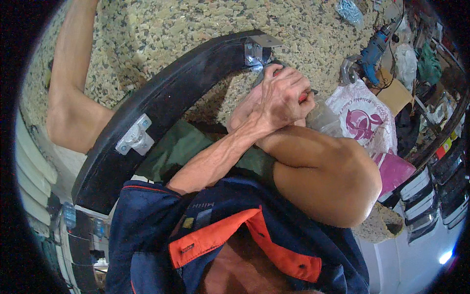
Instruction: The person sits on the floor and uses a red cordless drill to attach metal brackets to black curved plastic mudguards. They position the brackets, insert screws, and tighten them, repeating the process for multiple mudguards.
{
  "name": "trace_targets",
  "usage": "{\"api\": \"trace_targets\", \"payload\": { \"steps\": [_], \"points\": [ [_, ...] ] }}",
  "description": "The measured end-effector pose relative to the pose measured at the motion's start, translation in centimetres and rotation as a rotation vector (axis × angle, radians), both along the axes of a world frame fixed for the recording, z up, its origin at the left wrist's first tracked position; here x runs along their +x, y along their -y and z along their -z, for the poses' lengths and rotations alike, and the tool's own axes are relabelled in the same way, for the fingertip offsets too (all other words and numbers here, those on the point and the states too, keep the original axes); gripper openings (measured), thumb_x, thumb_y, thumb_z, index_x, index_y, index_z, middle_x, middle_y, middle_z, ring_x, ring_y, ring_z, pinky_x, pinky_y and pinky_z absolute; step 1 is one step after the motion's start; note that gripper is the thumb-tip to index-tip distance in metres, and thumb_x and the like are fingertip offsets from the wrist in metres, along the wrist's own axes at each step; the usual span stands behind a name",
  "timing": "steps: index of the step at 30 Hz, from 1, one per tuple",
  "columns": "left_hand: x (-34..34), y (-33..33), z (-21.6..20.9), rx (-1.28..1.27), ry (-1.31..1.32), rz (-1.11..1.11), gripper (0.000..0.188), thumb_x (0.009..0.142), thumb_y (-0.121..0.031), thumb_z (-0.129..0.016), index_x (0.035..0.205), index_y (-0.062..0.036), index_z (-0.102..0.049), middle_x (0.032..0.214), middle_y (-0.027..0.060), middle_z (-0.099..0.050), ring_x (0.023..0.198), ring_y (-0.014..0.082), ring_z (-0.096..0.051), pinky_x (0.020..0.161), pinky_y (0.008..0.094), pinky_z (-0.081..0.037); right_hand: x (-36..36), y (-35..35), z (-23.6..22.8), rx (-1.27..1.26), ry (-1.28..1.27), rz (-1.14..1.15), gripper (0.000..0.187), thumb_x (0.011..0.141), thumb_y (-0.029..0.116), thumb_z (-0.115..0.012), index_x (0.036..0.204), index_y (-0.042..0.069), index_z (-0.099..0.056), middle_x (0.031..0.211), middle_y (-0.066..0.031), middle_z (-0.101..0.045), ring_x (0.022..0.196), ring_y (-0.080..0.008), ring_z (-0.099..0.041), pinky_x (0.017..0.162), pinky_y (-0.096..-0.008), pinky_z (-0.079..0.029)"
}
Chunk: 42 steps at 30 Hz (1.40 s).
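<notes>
Padded bar [166,93], black, curved, leathery; shiny metal brackets [136,136] at nine and twelve o'clock. Left grip [289,90] wraps a red-and-dark tool [303,96]; right grip, hidden, unclear.

Light is moderate and uneven: a small blue-white glare [446,257] burns out near the lower right rim, the bent knee [364,193] catches a bright sheen, and the upper metal bracket [253,54] glints. Shadow darkens the speckled foam [171,24] inside the curved black padded piece [171,83]. Fisheye bending and black vignetting mark the edges, where detail softens; fine grain speckles dark areas.
</notes>
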<state>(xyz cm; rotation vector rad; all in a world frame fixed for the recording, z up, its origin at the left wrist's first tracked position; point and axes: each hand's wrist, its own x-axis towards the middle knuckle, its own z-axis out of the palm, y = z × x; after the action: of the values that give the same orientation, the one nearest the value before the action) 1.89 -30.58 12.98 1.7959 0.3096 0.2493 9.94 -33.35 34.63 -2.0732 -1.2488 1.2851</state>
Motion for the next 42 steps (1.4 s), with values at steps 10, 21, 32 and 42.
{"api": "trace_targets", "payload": {
  "steps": [10,21,32,42],
  "points": [
    [-0.8,0.7,-0.2,0.039,-0.002,0.090,0.025,0.079,-0.030,-0.083,0.090,-0.0108,-0.071,0.099,0.0081,-0.071,0.111,0.0300,-0.065,0.106,0.0553,-0.042,-1.9,-0.4,-2.7,-0.030,0.058,0.025,0.029,0.084,0.003,-0.075,0.113,0.003,-0.075,0.106,-0.0160,-0.074,0.098,-0.0376,-0.073,0.081,-0.0434,-0.060],
    [-3.8,-1.4,-3.5,-0.045,-0.095,0.033,0.059,0.077,-0.040,-0.091,0.115,-0.0010,-0.071,0.125,0.0215,-0.062,0.127,0.0465,-0.053,0.109,0.0547,-0.051,-4.1,-2.0,-3.6,-0.057,0.077,-0.005,0.029,0.084,0.003,-0.075,0.112,0.003,-0.075,0.105,-0.0158,-0.074,0.097,-0.0368,-0.073,0.080,-0.0428,-0.060],
    [-4.0,-1.7,-3.0,-0.054,-0.114,-0.064,0.047,0.078,-0.031,-0.088,0.110,-0.0014,-0.072,0.122,0.0207,-0.063,0.125,0.0450,-0.054,0.108,0.0570,-0.048,-4.0,-3.3,-3.5,-0.062,0.052,-0.042,0.028,0.084,0.003,-0.075,0.112,0.003,-0.075,0.105,-0.0156,-0.074,0.096,-0.0360,-0.073,0.078,-0.0422,-0.060],
    [-3.6,-0.8,-2.2,0.069,-0.141,-0.110,0.024,0.081,-0.027,-0.081,0.092,-0.0064,-0.074,0.113,0.0129,-0.069,0.122,0.0423,-0.058,0.104,0.0590,-0.047,-2.4,-3.0,-2.3,-0.026,0.026,-0.052,0.028,0.084,0.003,-0.075,0.111,0.002,-0.075,0.104,-0.0154,-0.074,0.095,-0.0353,-0.074,0.077,-0.0416,-0.061]
  ]
}}
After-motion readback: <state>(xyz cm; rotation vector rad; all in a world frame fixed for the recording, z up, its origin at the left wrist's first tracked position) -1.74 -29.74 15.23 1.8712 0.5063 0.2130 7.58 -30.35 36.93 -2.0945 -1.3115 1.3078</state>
